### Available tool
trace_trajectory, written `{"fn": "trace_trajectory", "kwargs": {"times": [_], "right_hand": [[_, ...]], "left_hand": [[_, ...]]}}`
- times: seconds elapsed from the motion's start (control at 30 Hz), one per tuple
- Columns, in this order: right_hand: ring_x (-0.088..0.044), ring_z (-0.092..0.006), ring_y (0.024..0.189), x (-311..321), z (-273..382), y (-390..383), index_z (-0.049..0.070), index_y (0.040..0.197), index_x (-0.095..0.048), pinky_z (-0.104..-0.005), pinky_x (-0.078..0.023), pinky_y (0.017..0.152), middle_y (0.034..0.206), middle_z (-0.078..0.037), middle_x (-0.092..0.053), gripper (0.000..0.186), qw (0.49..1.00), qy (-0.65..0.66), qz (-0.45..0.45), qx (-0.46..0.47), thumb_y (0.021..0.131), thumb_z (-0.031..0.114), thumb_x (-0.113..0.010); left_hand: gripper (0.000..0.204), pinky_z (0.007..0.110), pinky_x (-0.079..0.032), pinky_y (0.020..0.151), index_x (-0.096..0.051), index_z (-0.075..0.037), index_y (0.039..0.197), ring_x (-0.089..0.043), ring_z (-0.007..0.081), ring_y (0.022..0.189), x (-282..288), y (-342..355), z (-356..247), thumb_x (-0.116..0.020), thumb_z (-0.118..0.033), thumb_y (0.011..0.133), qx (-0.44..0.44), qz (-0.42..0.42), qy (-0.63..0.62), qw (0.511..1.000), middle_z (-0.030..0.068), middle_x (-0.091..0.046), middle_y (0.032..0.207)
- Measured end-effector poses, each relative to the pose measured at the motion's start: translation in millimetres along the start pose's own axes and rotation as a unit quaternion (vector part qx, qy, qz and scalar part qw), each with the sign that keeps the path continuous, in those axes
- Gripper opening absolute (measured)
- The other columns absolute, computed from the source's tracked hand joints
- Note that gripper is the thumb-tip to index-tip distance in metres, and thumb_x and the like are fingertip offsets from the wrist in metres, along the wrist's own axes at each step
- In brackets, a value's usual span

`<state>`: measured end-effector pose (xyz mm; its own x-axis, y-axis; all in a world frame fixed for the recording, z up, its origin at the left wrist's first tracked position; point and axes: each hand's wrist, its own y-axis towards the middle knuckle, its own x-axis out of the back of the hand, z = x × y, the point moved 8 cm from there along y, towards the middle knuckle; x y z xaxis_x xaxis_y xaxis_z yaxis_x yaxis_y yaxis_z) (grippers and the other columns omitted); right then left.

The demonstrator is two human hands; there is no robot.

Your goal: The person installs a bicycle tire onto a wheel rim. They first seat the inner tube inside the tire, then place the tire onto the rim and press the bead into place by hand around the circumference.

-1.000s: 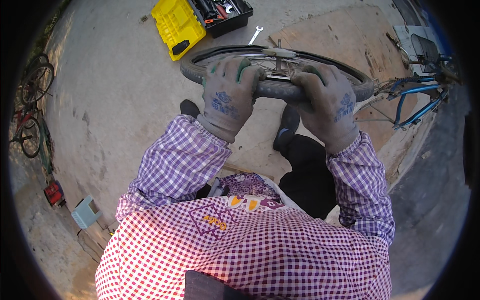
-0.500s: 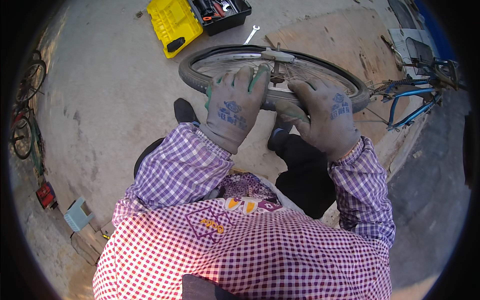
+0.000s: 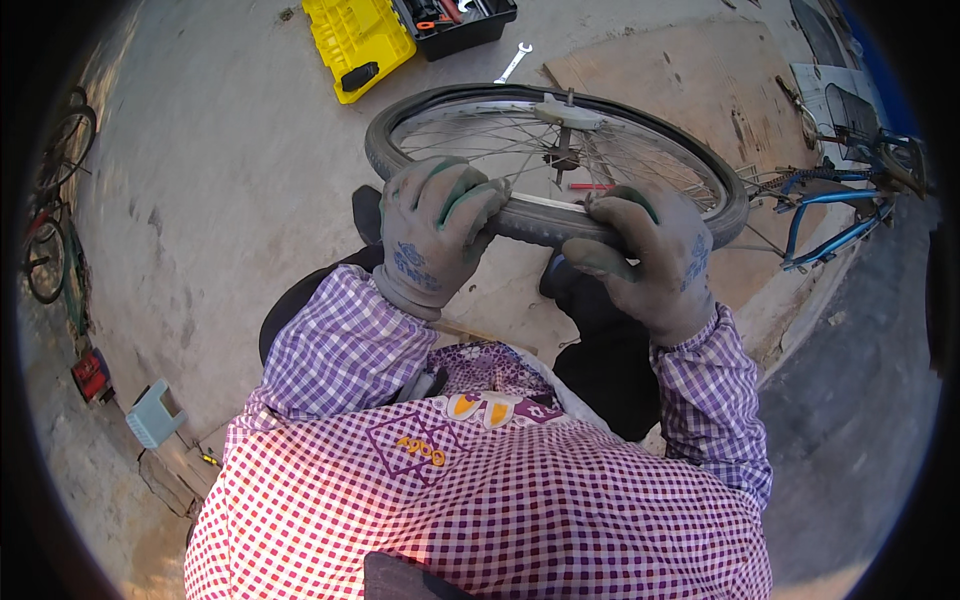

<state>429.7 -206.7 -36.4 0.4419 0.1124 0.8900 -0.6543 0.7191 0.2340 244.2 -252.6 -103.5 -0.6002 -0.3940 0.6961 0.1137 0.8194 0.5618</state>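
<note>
underfoot lies grey concrete (image 3: 220,190) — brown board (image 3: 690,80) beyond the wheel (image 3: 562,158).

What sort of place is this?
It looks like an outdoor bike-repair spot: there's a round, black-tyred bicycle wheel, an open yellow-and-black plastic toolbox and a blue metal bicycle frame.

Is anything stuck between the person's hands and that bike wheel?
Only the grey gloves. Inside them, the left hand and the right hand are on the near edge of the wheel, and nothing else visible is in between. The parts under the fingers are hidden.
</note>
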Motion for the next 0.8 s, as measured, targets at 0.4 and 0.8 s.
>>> {"fn": "trace_trajectory", "kwargs": {"times": [0.4, 0.8], "right_hand": [[-0.065, -0.0272, 0.082, -6, -1, -12, 0.011, 0.104, -0.067, -0.0418, -0.048, 0.072, 0.094, -0.008, -0.067, 0.047, 0.999, -0.036, 0.006, 0.013, 0.084, 0.053, -0.079], [-0.065, -0.0277, 0.095, -14, 8, -19, 0.013, 0.107, -0.066, -0.0507, -0.046, 0.095, 0.101, -0.005, -0.066, 0.041, 0.997, -0.079, 0.006, 0.012, 0.087, 0.047, -0.077]], "left_hand": [[0.05, 0.046, -0.045, 0.093, -0.067, -0.017, 0.115, -0.061, 0.0311, 0.107, -21, -14, 3, -0.082, -0.006, 0.068, 0.012, 0.018, 0.012, 1.0, 0.0069, -0.066, 0.111], [0.059, 0.05, -0.043, 0.108, -0.068, -0.014, 0.123, -0.062, 0.0319, 0.117, -40, -8, 2, -0.079, -0.003, 0.066, 0.075, 0.193, 0.035, 0.978, 0.0083, -0.067, 0.12]]}}
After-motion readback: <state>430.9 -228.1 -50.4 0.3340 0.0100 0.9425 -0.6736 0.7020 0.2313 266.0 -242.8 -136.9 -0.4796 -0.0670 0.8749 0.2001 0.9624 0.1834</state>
